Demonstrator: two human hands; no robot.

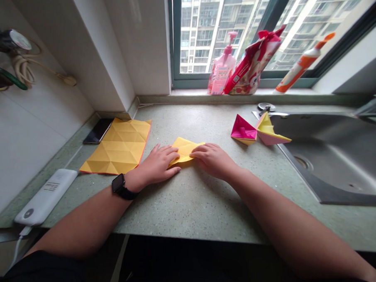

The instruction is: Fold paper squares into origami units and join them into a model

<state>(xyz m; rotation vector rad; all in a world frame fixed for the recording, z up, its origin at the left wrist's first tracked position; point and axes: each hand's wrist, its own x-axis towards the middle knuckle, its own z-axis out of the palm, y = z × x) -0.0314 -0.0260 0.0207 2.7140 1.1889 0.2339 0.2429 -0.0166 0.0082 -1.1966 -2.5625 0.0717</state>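
Note:
A small folded yellow paper (185,149) lies on the green speckled counter (191,203). My left hand (157,164) rests flat on its left part, fingers stretched out, a black watch on the wrist. My right hand (214,158) presses its right edge with curled fingertips. A larger creased yellow sheet (119,146) lies flat to the left. Two folded paper shapes, one pink (243,130) and one yellow and pink (269,131), sit to the right near the sink.
A steel sink (333,160) fills the right side. A black phone (98,131) and a white power bank (47,197) lie at the left. Scissors (266,108) lie behind the folded shapes. A pink pump bottle (221,69), a red pouch (252,65) and an orange-capped bottle (299,67) stand on the windowsill.

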